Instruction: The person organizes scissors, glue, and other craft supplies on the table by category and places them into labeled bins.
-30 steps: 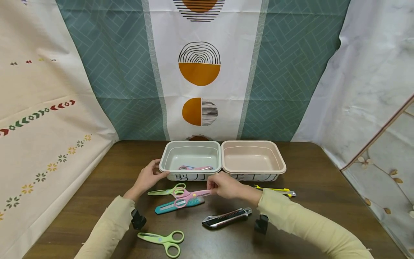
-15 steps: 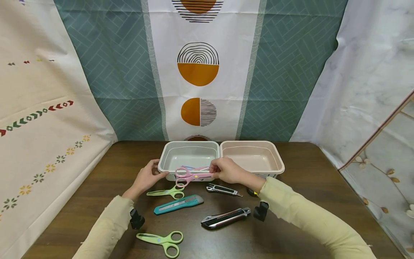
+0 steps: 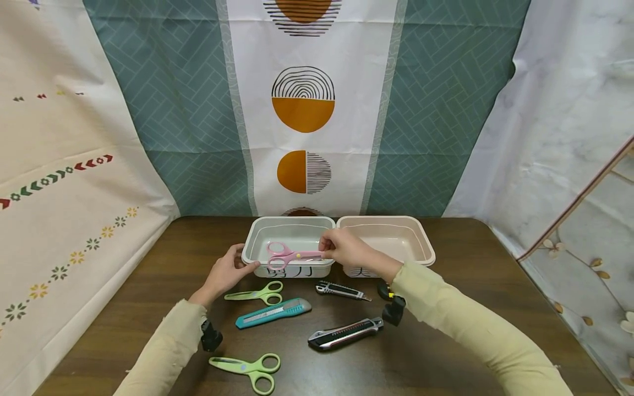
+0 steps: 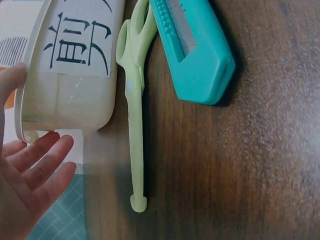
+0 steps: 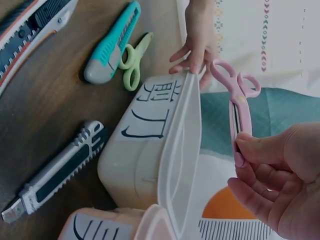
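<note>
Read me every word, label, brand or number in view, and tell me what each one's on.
"剪刀": label of the grey bin.
"美", it seems: label of the pink bin; the rest is hidden by the right arm.
Any marks on the teal cutter, black cutter or silver cutter: too small or blurred to read.

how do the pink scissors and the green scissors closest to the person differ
Colour: the pink scissors are pink, the green scissors light green.
Position: the pink scissors are held up in the right hand; the green scissors lie on the table.
Direction: in the head view, the pink scissors' handles point left, the green scissors' handles right.
Both have two handle loops.
</note>
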The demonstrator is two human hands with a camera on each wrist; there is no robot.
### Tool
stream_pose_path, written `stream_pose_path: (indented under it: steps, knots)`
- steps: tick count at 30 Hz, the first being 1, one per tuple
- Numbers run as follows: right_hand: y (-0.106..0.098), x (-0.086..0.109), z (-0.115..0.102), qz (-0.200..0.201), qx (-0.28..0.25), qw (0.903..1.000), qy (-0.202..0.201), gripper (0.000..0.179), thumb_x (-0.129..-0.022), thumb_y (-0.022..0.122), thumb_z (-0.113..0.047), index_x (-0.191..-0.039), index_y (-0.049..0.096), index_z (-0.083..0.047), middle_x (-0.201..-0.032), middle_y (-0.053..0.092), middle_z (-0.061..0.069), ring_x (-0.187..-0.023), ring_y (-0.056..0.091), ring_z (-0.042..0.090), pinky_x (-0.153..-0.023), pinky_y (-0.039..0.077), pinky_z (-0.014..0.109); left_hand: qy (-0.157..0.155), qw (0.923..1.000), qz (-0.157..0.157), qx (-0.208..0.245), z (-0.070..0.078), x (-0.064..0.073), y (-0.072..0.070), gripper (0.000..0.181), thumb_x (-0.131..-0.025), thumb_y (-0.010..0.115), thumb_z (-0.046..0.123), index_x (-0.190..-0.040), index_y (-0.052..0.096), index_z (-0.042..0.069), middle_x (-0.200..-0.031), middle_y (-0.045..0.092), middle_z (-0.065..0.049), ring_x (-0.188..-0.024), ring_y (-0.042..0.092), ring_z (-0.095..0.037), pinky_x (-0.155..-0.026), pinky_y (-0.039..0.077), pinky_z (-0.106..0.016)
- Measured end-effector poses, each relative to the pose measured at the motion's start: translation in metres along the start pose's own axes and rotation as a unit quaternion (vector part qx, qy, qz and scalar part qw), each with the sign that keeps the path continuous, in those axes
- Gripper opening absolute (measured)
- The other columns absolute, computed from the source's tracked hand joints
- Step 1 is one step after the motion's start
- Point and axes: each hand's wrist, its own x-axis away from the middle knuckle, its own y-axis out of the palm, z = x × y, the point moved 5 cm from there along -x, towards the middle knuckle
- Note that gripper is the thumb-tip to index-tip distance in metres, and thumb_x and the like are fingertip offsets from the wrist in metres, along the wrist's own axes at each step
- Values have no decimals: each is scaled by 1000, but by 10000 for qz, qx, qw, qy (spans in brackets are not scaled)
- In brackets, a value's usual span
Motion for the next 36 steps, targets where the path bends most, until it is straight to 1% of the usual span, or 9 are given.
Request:
stream_pose_path:
  steps: [6, 10, 14, 19, 26, 31, 36]
  knots:
    - [-6, -6, 5, 82, 78, 9999, 58, 5, -78, 67, 0, -76, 62, -1, -67, 61, 3, -61, 52, 8, -57, 43, 19, 24, 10000, -30, 81, -1, 0, 1, 66, -81, 68, 34, -130, 38, 1, -107, 59, -15, -84, 60, -22, -68, 45, -31]
    - [-8, -11, 6, 177, 131, 9998, 26, 5, -78, 68, -1, -77, 63, -1, -69, 62, 4, -62, 54, 10, -57, 43, 20, 41, 10000, -13, 29, 0, 0, 0, 66, -81, 68, 34, -129, 38, 0, -107, 59, -16, -84, 60, -22, -67, 44, -30]
    - [-8, -17, 7, 199, 142, 9997, 86, 4, -77, 68, 0, -78, 64, 1, -70, 63, 6, -63, 56, 11, -58, 44, 20, 28, 10000, -31, 31, 0, 0, 0, 66, -81, 67, 34, -130, 37, 0, -107, 59, -16, -83, 60, -21, -66, 44, -29]
    - [-6, -25, 11, 306, 190, 9993, 136, 3, -77, 67, 2, -77, 64, 1, -72, 64, 7, -63, 56, 13, -59, 45, 22, -37, 9999, -49, 81, 1, 1, -1, 66, -81, 67, 34, -130, 37, 0, -108, 59, -16, -84, 60, -22, -66, 44, -29]
    - [-1, -35, 17, 423, 284, 9981, 340, 3, -76, 67, 1, -77, 65, 0, -72, 64, 7, -64, 57, 14, -59, 45, 23, -51, 9999, -58, 144, 2, 0, 1, 66, -81, 67, 34, -130, 38, 0, -106, 58, -16, -84, 59, -22, -66, 44, -28]
    - [3, -41, 19, 572, 370, 9971, 342, 4, -76, 66, 3, -76, 66, -2, -72, 64, 6, -64, 57, 14, -60, 45, 23, -73, 9998, -25, 156, 1, 0, 1, 65, -81, 68, 33, -129, 38, 0, -105, 58, -15, -83, 59, -22, -65, 44, -28]
    - [8, -46, 20, 521, 425, 9970, 372, 6, -75, 65, 4, -75, 66, -2, -72, 65, 6, -65, 57, 14, -61, 46, 23, -62, 9998, -4, 195, 2, 1, 0, 65, -81, 68, 32, -129, 38, 0, -105, 59, -16, -84, 60, -22, -66, 44, -29]
